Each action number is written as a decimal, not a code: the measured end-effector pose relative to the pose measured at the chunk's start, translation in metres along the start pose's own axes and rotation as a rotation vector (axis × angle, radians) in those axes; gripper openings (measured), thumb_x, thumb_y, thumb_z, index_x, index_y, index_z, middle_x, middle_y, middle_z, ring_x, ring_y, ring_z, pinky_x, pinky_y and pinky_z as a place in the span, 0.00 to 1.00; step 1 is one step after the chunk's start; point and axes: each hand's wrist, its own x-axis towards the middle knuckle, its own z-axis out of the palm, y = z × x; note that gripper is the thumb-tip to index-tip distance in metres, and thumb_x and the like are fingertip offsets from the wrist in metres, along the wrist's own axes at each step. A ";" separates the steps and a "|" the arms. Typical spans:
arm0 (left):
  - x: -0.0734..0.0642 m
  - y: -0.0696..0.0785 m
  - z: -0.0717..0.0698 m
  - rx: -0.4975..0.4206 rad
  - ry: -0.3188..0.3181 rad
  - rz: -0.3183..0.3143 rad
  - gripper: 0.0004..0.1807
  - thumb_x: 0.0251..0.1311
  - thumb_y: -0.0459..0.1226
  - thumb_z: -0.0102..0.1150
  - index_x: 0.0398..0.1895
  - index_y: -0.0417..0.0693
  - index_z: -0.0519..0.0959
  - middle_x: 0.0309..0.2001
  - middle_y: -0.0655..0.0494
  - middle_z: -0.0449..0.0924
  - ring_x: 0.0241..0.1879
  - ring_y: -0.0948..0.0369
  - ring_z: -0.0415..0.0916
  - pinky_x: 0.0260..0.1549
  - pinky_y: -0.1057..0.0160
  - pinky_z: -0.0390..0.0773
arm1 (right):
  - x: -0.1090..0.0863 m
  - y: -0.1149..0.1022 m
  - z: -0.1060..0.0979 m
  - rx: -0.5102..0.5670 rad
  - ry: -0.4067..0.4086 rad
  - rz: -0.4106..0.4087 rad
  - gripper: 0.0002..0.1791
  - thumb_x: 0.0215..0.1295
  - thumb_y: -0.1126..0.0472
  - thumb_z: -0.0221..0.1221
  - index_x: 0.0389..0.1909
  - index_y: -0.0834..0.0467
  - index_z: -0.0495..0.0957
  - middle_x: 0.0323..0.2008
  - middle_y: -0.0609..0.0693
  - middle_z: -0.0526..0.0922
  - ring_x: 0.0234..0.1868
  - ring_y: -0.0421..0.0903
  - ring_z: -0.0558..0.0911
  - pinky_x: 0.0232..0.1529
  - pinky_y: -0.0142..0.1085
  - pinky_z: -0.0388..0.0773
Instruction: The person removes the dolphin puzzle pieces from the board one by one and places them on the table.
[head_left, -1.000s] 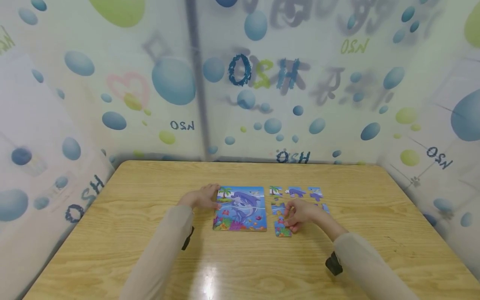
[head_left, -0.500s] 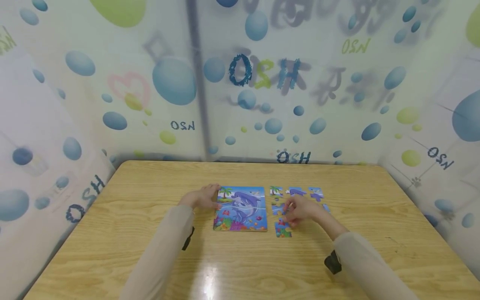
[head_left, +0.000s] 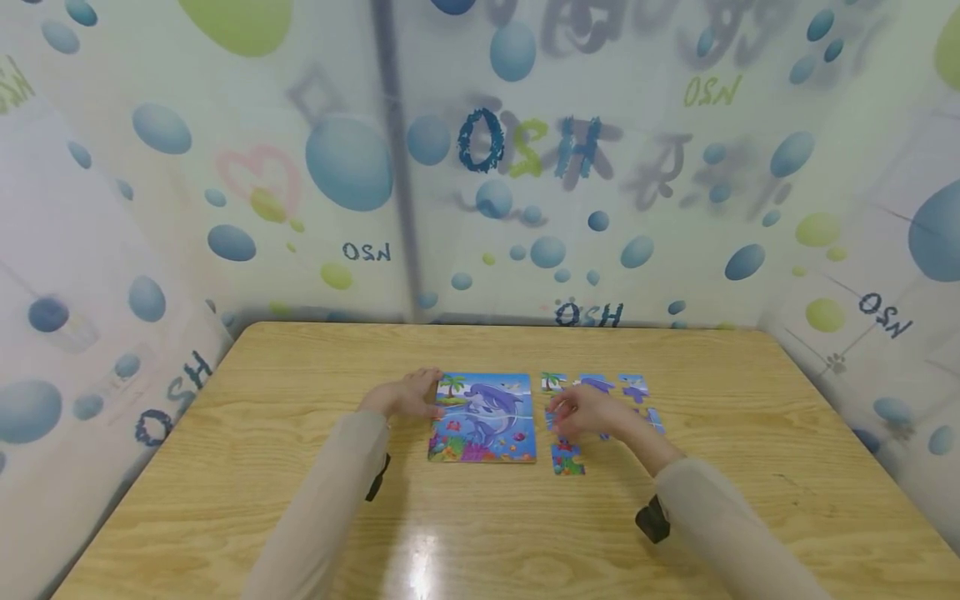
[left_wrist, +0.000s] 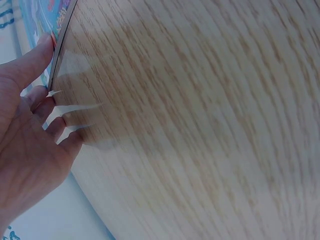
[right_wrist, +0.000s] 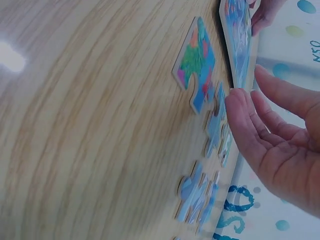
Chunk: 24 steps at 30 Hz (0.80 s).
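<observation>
A square dolphin jigsaw puzzle lies flat on the wooden table. My left hand holds it at the left edge, the thumb on its rim and the fingers by the far corner. To the right, several loose jigsaw pieces stand in rows. Over the left column hovers my right hand, palm facing left, its thumb apart from the fingers and nothing between them. It partly covers the middle pieces. A coral-patterned corner piece lies nearest the person, and a palm-tree piece lies at the far end.
Other loose pieces, such as a dolphin piece and a blue piece, lie at the right. The wooden table meets a bubble-printed wall at the back. Dark cameras sit on both wrists.
My right hand has moved left and away from the person, off the coral corner piece, to above the middle pieces. The left hand and the puzzle have stayed put.
</observation>
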 end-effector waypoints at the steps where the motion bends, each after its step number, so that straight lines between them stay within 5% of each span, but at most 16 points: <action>1: 0.000 0.000 0.000 0.001 0.001 0.001 0.38 0.61 0.43 0.54 0.70 0.42 0.48 0.72 0.41 0.42 0.71 0.44 0.37 0.68 0.42 0.45 | 0.001 -0.002 0.001 -0.014 0.009 -0.005 0.18 0.55 0.67 0.61 0.46 0.68 0.74 0.37 0.57 0.80 0.36 0.45 0.79 0.37 0.36 0.80; 24: -0.001 0.001 -0.001 -0.003 -0.002 -0.023 0.39 0.61 0.43 0.53 0.71 0.43 0.47 0.72 0.41 0.39 0.71 0.44 0.35 0.68 0.43 0.41 | 0.040 -0.054 0.041 -0.175 -0.036 -0.011 0.24 0.47 0.58 0.69 0.46 0.61 0.76 0.36 0.50 0.78 0.36 0.42 0.76 0.39 0.34 0.76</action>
